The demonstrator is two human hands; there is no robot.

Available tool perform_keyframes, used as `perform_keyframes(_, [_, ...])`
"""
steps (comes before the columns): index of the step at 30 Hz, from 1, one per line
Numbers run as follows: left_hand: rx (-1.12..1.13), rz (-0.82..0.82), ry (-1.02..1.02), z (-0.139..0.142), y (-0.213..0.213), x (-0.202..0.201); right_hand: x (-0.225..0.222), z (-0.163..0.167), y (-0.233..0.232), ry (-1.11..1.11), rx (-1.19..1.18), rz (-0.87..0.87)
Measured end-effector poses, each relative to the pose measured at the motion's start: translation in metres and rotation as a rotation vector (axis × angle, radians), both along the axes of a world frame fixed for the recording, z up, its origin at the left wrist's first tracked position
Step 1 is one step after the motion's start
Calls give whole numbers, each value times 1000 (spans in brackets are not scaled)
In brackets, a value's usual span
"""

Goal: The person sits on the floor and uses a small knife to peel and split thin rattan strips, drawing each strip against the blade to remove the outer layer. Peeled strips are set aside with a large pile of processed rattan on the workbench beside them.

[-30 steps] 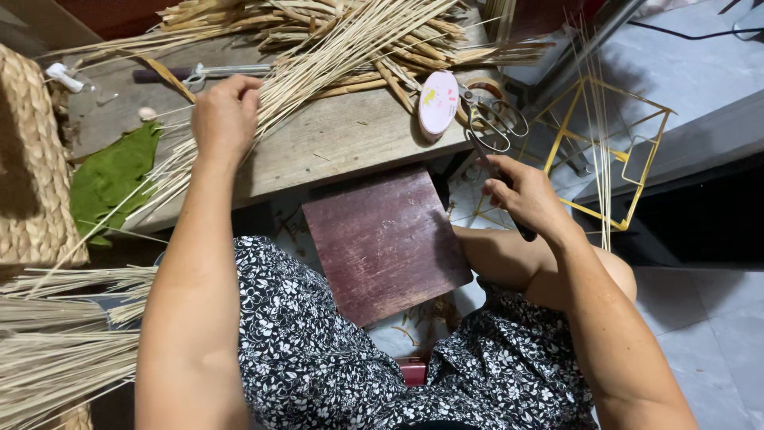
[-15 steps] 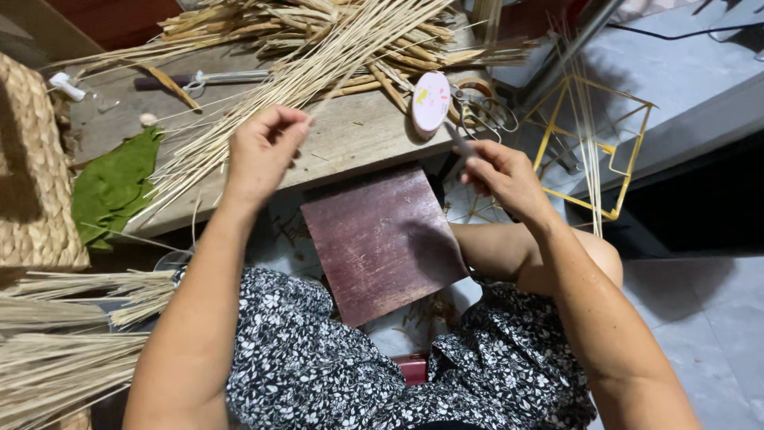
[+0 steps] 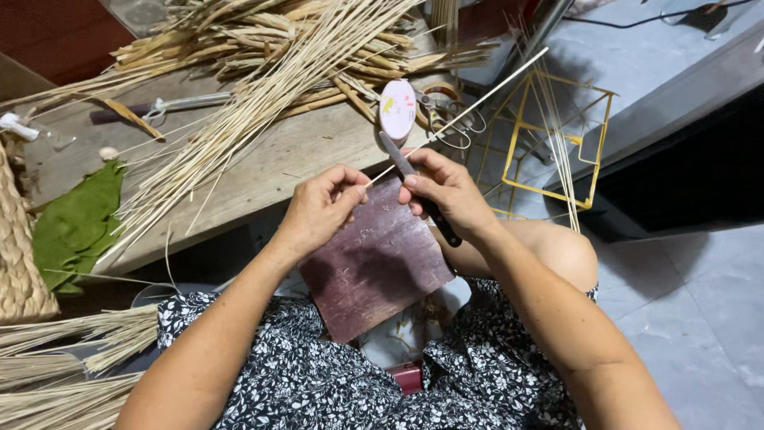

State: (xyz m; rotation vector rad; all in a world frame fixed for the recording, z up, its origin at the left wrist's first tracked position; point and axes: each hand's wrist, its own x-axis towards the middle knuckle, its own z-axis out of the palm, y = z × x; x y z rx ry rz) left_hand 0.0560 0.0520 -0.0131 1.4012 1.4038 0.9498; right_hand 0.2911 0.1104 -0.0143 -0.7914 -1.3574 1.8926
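My left hand (image 3: 322, 209) pinches the near end of one thin pale reed stick (image 3: 485, 97) that runs up and to the right. A knife (image 3: 415, 185) with a dark handle is gripped in my right hand (image 3: 446, 191), its blade lying against the stick close to my left fingers. Both hands hover above a dark reddish-brown board (image 3: 374, 275) resting on my lap. A large bundle of the same pale sticks (image 3: 239, 119) lies spread over the wooden table (image 3: 294, 155) just beyond my hands.
A pink round disc (image 3: 397, 109) and scissors (image 3: 446, 111) sit at the table's right end. A gold wire frame (image 3: 557, 135) stands on the floor to the right. A green leaf (image 3: 76, 227) and woven basket (image 3: 20, 263) are at left, dried grass bundles (image 3: 64, 366) below.
My left hand has come back from the stick bundle on the table holding one stick. My right hand has risen with the knife, and the two hands now meet over the board.
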Motion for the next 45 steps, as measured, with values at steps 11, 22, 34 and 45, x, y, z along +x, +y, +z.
perform_keyframes(11, [30,-39,100,8,0,-7,26,-18,11,70,3,-141])
perform_keyframes(22, [41,-80,194,18,-13,-44,72,-11,36,115,6,-358])
perform_keyframes(34, [86,-12,247,19,-10,-60,126,-16,65,180,48,-568])
perform_keyframes(45, [160,-38,115,-5,12,4,30,-31,9,-43,12,25])
